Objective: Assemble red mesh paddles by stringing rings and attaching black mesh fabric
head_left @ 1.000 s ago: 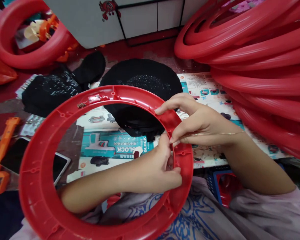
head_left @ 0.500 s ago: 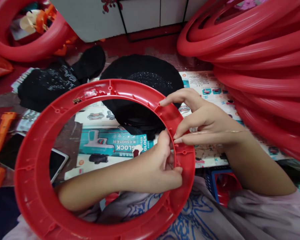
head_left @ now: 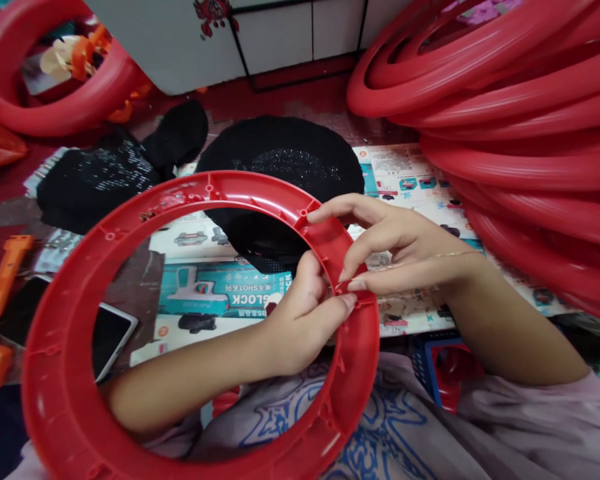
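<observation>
A red plastic ring point(head_left: 50, 313) with a hollow, ribbed channel and screw posts is tilted toward me above my lap. My left hand point(head_left: 303, 317) reaches through its opening and grips the right inner rim, thumb on top; its other fingers are partly hidden. My right hand point(head_left: 405, 247) bends over the same side, index fingertip by a screw post. Its thumb and another finger come together in the channel, close to my left thumb; anything between them is too small to make out. Small brass-coloured pieces point(head_left: 147, 215) lie in the upper-left channel.
Red rings point(head_left: 480, 127) are stacked high at the right. A black round cushion point(head_left: 280, 150) rests on printed cardboard point(head_left: 190, 320) behind the held ring. Leftward are a phone point(head_left: 113, 333), an orange plastic part point(head_left: 3, 313) and black cloth point(head_left: 95, 170). A blue basket point(head_left: 425, 367) stands near my right elbow.
The ring has shifted slightly left and down. My left thumb has moved up along the rim toward my right fingertips, which have closed together in the channel.
</observation>
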`<action>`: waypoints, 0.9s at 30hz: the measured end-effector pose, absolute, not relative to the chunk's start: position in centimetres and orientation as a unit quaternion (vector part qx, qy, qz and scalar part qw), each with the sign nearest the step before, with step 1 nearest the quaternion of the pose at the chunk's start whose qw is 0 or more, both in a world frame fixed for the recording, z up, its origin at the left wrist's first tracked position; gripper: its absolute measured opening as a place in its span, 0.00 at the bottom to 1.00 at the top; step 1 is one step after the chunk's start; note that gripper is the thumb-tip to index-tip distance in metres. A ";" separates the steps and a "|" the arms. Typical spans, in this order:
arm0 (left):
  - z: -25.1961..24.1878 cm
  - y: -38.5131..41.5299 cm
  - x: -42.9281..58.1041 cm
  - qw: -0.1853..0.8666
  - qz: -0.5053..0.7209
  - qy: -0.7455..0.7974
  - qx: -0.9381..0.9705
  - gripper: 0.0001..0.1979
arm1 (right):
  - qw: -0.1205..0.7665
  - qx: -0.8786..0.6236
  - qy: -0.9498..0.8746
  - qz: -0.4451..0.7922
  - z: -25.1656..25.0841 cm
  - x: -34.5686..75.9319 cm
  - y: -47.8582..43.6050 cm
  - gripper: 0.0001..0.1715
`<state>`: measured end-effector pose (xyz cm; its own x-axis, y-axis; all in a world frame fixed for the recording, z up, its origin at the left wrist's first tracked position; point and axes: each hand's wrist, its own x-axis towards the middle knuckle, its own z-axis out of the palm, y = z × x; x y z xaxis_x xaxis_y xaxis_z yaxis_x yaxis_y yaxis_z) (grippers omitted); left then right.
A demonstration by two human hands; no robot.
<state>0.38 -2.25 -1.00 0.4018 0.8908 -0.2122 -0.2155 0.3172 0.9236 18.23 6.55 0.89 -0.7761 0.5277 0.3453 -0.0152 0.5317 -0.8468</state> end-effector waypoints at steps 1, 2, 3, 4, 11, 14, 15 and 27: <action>-1.2 -2.4 0.2 0.692 0.394 0.391 0.461 0.13 | 0.303 -0.148 -0.823 0.458 0.8 18.2 6.6 0.02; -1.4 -2.5 0.1 0.672 0.394 0.397 0.485 0.12 | 0.311 -0.143 -0.822 0.455 0.7 18.2 6.6 0.03; -1.5 -2.6 -0.1 0.654 0.390 0.405 0.506 0.12 | 0.321 -0.141 -0.822 0.450 0.5 18.1 6.6 0.03; -1.4 -2.6 -0.2 0.641 0.379 0.414 0.523 0.12 | 0.328 -0.145 -0.822 0.442 0.4 18.0 6.6 0.03; -0.5 -2.1 -0.3 0.601 0.307 0.445 0.589 0.12 | 0.345 -0.224 -0.836 0.364 -0.2 17.7 6.4 0.03; -0.3 -2.0 -0.2 0.600 0.259 0.462 0.600 0.11 | 0.356 -0.221 -0.839 0.346 0.2 17.9 6.2 0.03; -0.2 -2.0 -0.2 0.600 0.245 0.466 0.602 0.12 | 0.358 -0.215 -0.840 0.347 0.4 18.0 6.2 0.03; 0.6 -1.9 -0.5 0.619 0.165 0.413 0.647 0.12 | 0.306 -0.195 -0.844 0.394 1.1 18.1 6.5 0.03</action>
<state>-0.46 -1.90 0.64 0.6047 0.7385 -0.2983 0.3302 0.1084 0.9377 18.11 6.47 1.10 -0.7367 0.5708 0.3626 0.0884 0.6129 -0.7852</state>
